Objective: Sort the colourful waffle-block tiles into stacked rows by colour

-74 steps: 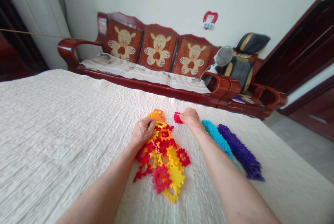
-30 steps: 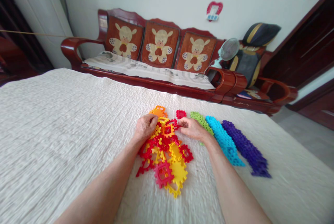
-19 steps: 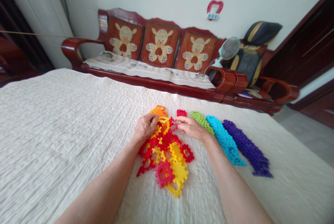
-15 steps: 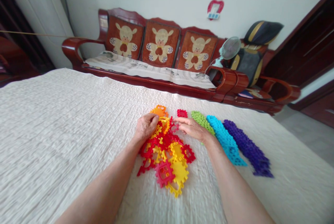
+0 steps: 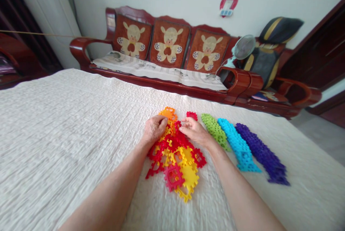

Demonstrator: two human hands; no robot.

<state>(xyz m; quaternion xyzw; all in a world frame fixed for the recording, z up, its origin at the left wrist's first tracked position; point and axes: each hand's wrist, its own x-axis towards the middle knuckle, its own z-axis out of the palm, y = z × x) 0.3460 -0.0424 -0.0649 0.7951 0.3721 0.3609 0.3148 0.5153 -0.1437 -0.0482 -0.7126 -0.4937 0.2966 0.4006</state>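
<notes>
A loose heap of red, yellow and orange plastic interlocking building pieces (image 5: 188,175) with toothed edges lies on the white bedspread (image 5: 81,123). At the heap's far left side my left hand (image 5: 155,128) is closed, thumb against curled fingers; what it holds is hidden. Opposite it, my right hand (image 5: 196,132) has its thumb and fingers drawn together at a red interlocking piece (image 5: 177,126) on the top of the heap. An orange piece (image 5: 168,114) lies just beyond my left hand. One separate red piece (image 5: 192,115) lies behind my right fingers.
Right of the heap lie sorted rows of pieces: green (image 5: 214,130), light blue (image 5: 238,146) and purple (image 5: 262,153). Past the bedspread's far edge stands a wooden sofa (image 5: 161,86) with bear cushions (image 5: 168,42). A small fan (image 5: 244,47) stands by its right arm.
My right fingers have gone from stretched out to drawn in at the red piece. A yellow piece seen by my left fingers is now mostly hidden. The whole view has shifted slightly.
</notes>
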